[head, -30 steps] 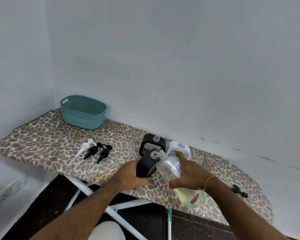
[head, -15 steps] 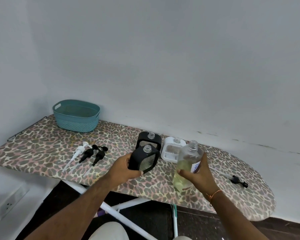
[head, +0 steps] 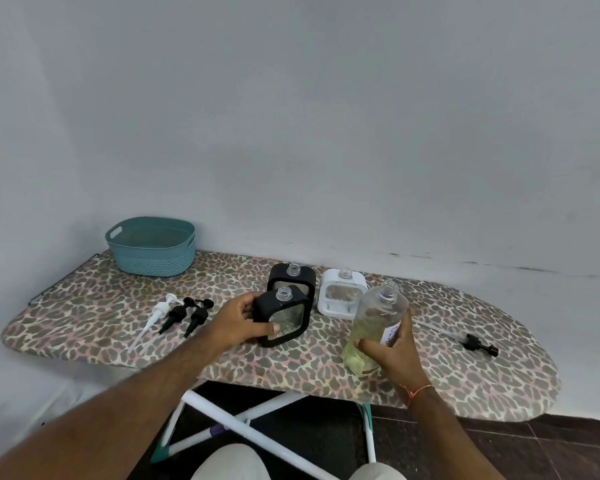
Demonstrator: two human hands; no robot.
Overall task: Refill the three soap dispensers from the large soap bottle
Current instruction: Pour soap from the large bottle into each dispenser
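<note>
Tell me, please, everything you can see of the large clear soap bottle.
The large clear plastic soap bottle has a threaded neck with no cap on and holds yellowish-green liquid in its lower part. A white label shows at one side. It leans slightly, base near the leopard-print ironing board, in the grip of the right hand.

The only writing in view is a white label with blue handwritten letters on the large soap bottle (head: 378,323), mostly hidden behind the fingers of the right hand (head: 394,355) and too small to read.
</note>
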